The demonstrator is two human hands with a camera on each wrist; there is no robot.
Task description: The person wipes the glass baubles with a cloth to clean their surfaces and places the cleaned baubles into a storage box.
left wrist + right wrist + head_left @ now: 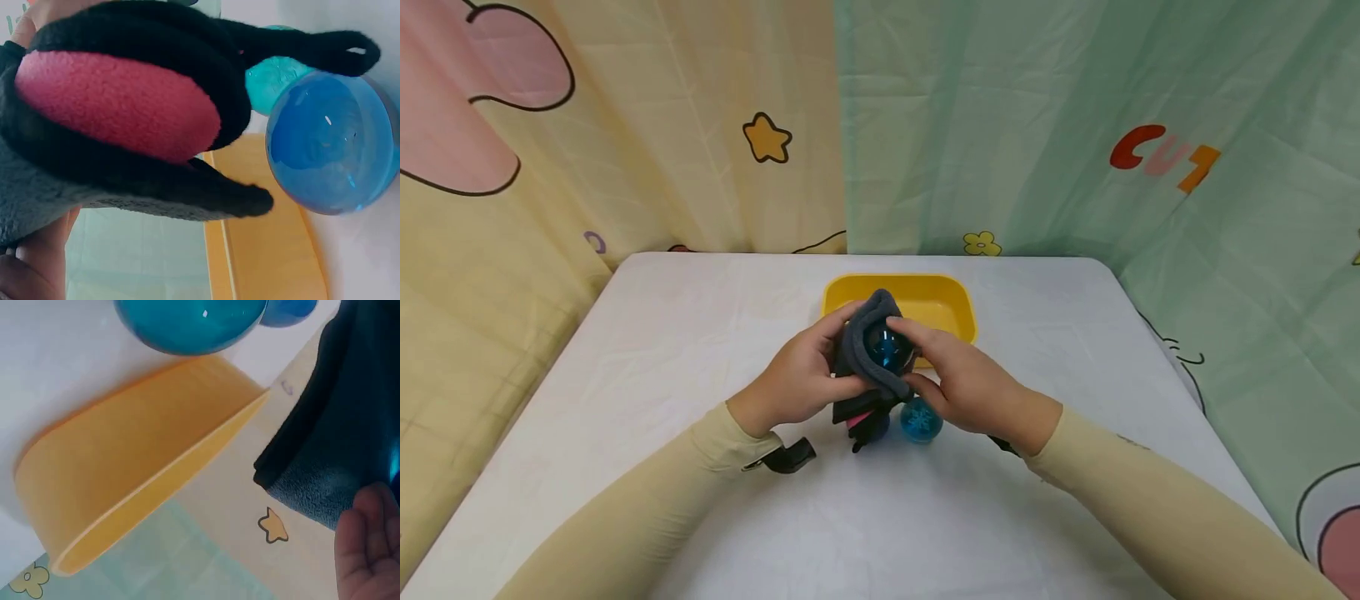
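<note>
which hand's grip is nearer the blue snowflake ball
Right: in the head view, the right grip is just above and right of the blue snowflake ball; the left grip is farther, to its upper left.

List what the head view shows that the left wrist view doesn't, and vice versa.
Head only: the shiny blue ball in the opening of the grey cloth item, the inside floor of the yellow tray, and an orange star.

Left wrist only: the hole in the looped end of the black strap, and the broad pink panel; head catches just a sliver.

Both: cloth item, strap, some pink, tray, teal ball and second blue ball.
</note>
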